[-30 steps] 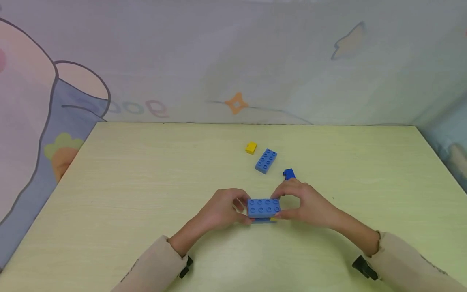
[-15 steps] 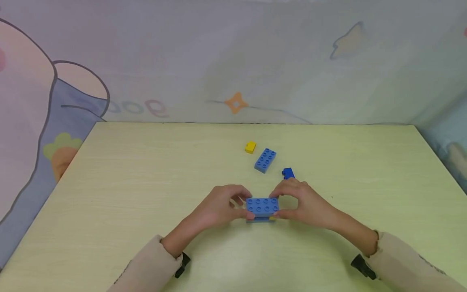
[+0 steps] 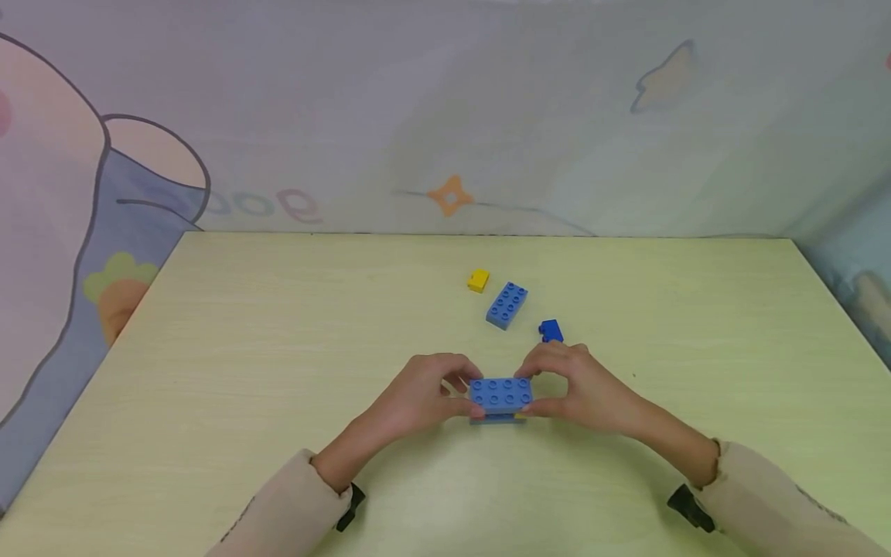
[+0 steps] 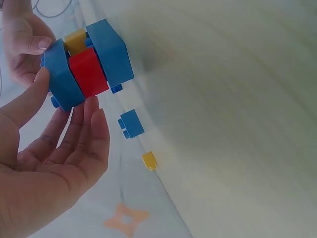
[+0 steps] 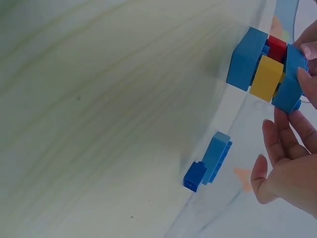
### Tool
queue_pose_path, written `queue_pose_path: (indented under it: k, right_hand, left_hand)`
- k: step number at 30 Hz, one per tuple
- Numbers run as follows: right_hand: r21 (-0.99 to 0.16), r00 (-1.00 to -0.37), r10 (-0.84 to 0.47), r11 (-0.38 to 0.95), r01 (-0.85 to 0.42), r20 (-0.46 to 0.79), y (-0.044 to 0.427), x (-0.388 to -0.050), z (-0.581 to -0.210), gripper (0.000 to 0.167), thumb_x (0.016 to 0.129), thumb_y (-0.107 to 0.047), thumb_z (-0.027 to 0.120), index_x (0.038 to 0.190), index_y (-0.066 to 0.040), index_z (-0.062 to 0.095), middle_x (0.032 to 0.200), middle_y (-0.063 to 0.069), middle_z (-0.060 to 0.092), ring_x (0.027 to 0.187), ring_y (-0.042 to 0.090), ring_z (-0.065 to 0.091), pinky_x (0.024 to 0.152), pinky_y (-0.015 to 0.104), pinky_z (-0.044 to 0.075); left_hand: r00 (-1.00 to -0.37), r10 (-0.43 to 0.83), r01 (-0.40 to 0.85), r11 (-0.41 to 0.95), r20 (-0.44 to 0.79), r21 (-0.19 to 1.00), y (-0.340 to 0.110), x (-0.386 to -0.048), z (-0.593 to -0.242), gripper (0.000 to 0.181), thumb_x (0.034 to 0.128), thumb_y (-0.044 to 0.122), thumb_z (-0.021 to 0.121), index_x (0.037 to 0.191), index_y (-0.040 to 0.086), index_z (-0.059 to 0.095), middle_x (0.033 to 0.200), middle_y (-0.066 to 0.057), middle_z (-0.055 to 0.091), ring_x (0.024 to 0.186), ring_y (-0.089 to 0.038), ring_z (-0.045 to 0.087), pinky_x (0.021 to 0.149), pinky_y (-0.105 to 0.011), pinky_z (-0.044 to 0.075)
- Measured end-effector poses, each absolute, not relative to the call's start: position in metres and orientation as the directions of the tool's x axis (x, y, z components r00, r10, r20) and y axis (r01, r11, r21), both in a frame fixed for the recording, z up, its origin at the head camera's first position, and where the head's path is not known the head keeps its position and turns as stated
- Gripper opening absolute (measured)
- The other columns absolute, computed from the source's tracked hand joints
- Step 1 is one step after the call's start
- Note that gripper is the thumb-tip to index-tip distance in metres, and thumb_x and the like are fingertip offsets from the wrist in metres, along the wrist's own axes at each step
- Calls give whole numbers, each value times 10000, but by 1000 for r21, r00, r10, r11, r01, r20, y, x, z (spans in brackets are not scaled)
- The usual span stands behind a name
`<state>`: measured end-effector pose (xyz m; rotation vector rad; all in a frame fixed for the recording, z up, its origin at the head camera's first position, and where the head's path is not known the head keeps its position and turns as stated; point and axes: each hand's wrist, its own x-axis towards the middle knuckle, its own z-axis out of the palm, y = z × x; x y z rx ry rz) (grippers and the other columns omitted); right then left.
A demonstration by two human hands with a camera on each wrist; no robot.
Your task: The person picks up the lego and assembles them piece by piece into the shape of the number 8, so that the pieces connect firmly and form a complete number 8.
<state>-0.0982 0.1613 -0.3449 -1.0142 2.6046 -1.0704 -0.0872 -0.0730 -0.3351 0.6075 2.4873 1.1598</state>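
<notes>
A light blue eight-stud building brick (image 3: 501,393) tops a small stack near the middle of the table. My left hand (image 3: 423,394) pinches its left end between thumb and fingers. At the other end my right hand (image 3: 581,391) pinches it in the same way. Under it, in the left wrist view, sit a red brick (image 4: 88,72) and a yellow brick (image 4: 75,42) side by side. A second blue brick (image 4: 111,53) forms the base below them. In the right wrist view the same layers show, the yellow brick (image 5: 267,78) nearest the camera.
Beyond the hands lie a loose blue eight-stud brick (image 3: 506,305) and a small yellow brick (image 3: 478,280). A small dark blue brick (image 3: 551,331) lies just behind the right hand's fingers. The pale wooden table (image 3: 278,325) ends at a printed backdrop (image 3: 348,116).
Since the first frame my left thumb has moved right onto the top brick's front left corner, and the left hand has closed in on it. The right hand keeps its hold.
</notes>
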Motion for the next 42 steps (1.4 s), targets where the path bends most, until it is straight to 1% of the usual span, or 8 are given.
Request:
queue_pose_path:
  k: [8, 18, 20, 27, 30, 35, 38, 42]
  right_hand:
    - [-676, -760, -635, 501, -540, 137, 162, -98, -350, 283, 711, -168, 784, 960, -117, 660, 928, -91, 597, 904, 126, 538, 804, 427, 305]
    - [-672, -767, -625, 508, -540, 145, 163, -97, -353, 289, 716, -188, 781, 971, -122, 662, 933, -94, 590, 885, 136, 539, 784, 410, 305]
    - [-675, -770, -624, 511, -532, 134, 164, -97, -353, 289, 721, -198, 777, 977, -129, 661, 938, -96, 587, 888, 130, 531, 786, 405, 314]
    - [-715, -746, -657, 470, -518, 109, 165, -100, -352, 299, 744, -217, 758, 999, -100, 653, 958, -51, 602, 893, 193, 539, 792, 370, 447]
    - [-723, -737, -670, 464, -512, 91, 166, -101, -350, 309, 749, -237, 753, 1004, -99, 648, 963, -47, 602, 898, 197, 540, 801, 357, 456]
    - [-738, -724, -688, 466, -489, 46, 169, -106, -345, 306, 772, -239, 735, 1025, -92, 645, 988, -42, 612, 939, 173, 548, 833, 398, 452]
    - [-743, -743, -669, 489, -458, 18, 175, -114, -341, 295, 801, -221, 709, 1048, -77, 636, 988, -16, 625, 940, 195, 546, 823, 418, 440]
    - [-731, -804, -595, 538, -419, 22, 185, -130, -339, 279, 807, -148, 701, 1055, -44, 626, 989, 52, 633, 919, 253, 539, 786, 436, 424]
  left_hand:
    - [-856, 503, 233, 582, -120, 779, -73, -88, -335, 268, 749, 142, 753, 983, 63, 647, 918, 1, 635, 839, -163, 578, 692, -248, 468]
    - [-860, 496, 213, 563, -120, 798, -72, -86, -336, 270, 757, 126, 746, 994, 47, 644, 944, -22, 635, 834, -164, 588, 679, -241, 475]
    - [-860, 496, 215, 562, -118, 799, -72, -86, -336, 266, 760, 124, 743, 993, 47, 642, 946, -21, 635, 830, -156, 585, 679, -242, 474]
    - [-857, 500, 215, 566, -124, 796, -71, -87, -335, 255, 764, 124, 740, 987, 50, 642, 935, -12, 630, 828, -155, 578, 679, -247, 469]
    - [-858, 499, 212, 564, -125, 798, -71, -87, -335, 257, 764, 123, 740, 990, 50, 643, 935, -13, 629, 831, -160, 579, 679, -248, 470]
    - [-857, 500, 214, 562, -123, 799, -72, -86, -335, 261, 763, 118, 741, 994, 46, 642, 937, -17, 630, 832, -166, 581, 672, -243, 470]
    - [-859, 496, 212, 563, -122, 799, -72, -86, -334, 261, 760, 118, 743, 991, 50, 644, 935, -10, 632, 827, -157, 579, 667, -239, 470]
    - [-860, 495, 211, 566, -124, 797, -72, -86, -335, 265, 760, 120, 744, 996, 53, 644, 942, -4, 631, 831, -153, 576, 667, -237, 468]
